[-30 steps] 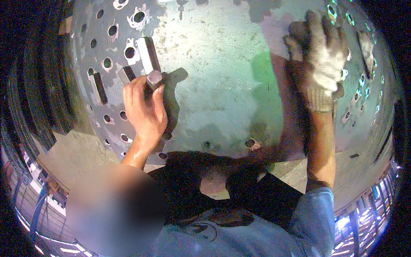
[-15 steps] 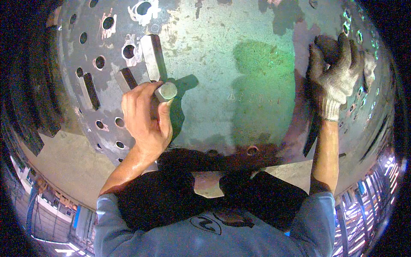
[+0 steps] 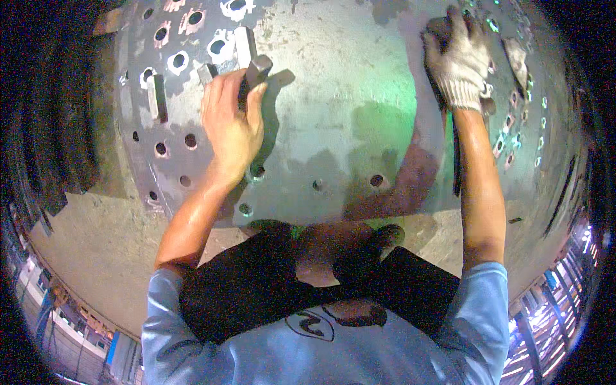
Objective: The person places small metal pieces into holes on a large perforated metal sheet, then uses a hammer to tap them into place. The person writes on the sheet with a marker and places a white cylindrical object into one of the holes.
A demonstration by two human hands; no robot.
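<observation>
My bare left hand (image 3: 231,119) is closed round a short steel bar (image 3: 259,67), its blunt end showing above the thumb. Just beyond it a square-sided steel bar (image 3: 244,46) stands on the large steel plate (image 3: 308,122), and a shorter bar end (image 3: 206,72) shows beside my fingers. Another square-sided bar (image 3: 156,97) is further left. My right hand (image 3: 459,61), in a knitted work glove, bends its fingers and thumb about a dark rounded thing (image 3: 439,27) at the plate's right part. I cannot make out what that thing is.
Several round holes, some ringed with white marking, dot the plate; one hole (image 3: 376,180) is near its front edge. A pale rag-like piece (image 3: 515,59) lies right of the glove. Dark stacked strips (image 3: 58,128) stand at the far left. My knees (image 3: 410,289) are close to the plate's edge.
Both hands now appear higher in the picture, and the plate has shifted up with them, as the view has tilted. The left hand still holds the steel bar, which now looks more side-on.
</observation>
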